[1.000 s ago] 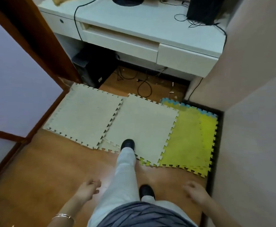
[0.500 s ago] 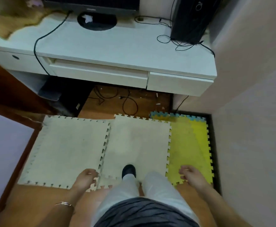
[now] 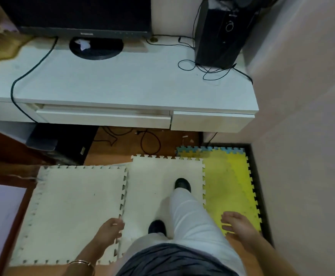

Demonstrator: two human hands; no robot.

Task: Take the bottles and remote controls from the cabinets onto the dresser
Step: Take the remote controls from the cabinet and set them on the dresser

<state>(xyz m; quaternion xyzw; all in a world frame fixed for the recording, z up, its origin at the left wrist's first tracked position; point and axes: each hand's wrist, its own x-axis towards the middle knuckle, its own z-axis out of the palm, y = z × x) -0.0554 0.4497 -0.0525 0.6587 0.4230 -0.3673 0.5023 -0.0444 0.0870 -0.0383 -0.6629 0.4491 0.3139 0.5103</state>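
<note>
Dresser point(image 3: 134, 86) closer than half second ago; person stepped onto mat point(image 3: 162, 192). Left hand point(image 3: 111, 232) loosely curled, right hand point(image 3: 236, 224) fingers spread, both empty. No bottles, remotes visible; dresser straight ahead.

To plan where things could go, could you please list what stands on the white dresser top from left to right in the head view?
Brown furry thing → monitor base → small round brass piece → black speaker.

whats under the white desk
Under the white desk: a dark computer tower at the left, loose black cables on the wooden floor, and small scraps. The space farther back is covered by the desktop and drawers.
</note>
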